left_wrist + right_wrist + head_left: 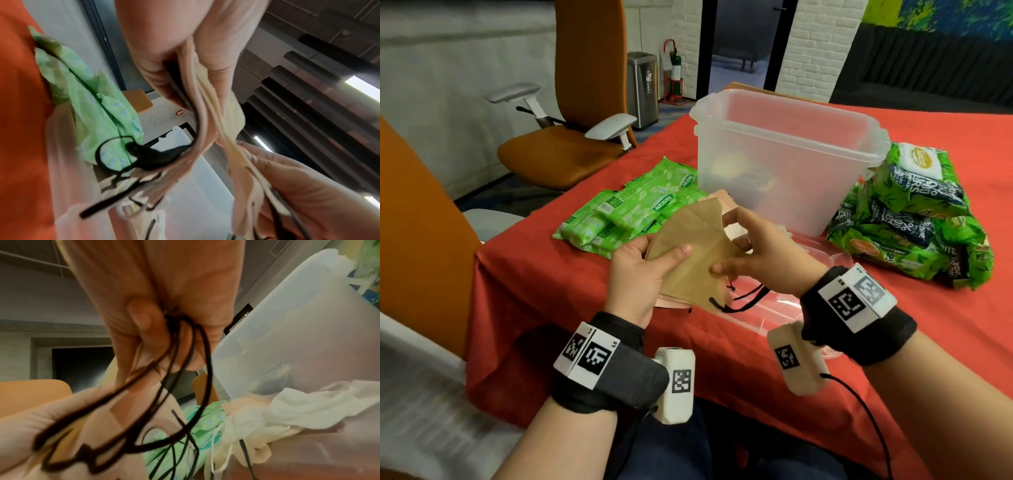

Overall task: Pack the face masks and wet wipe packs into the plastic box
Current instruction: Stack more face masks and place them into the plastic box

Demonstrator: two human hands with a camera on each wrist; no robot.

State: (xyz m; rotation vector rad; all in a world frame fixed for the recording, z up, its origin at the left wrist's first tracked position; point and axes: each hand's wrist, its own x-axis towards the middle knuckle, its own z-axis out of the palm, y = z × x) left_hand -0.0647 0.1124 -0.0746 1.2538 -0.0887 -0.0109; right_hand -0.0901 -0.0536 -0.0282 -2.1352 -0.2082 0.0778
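Note:
Both hands hold a small stack of tan and pink face masks [695, 250] above the red table, in front of the plastic box [787, 137]. My left hand [650, 260] grips the stack's left end, thumb on top. My right hand [743, 250] pinches the right end, and the black ear loops [185, 369] hang from its fingers [144, 318]. In the left wrist view the mask layers [205, 113] fan out between my fingers. The translucent box stands open with a few items at its bottom. Light green wet wipe packs [633, 209] lie left of the box.
A heap of dark green wipe packs [914, 212] lies right of the box. The clear box lid [784, 301] lies flat under my right hand. More white and pink masks [287, 412] lie by the box. An orange office chair [571, 102] stands beyond the table's left edge.

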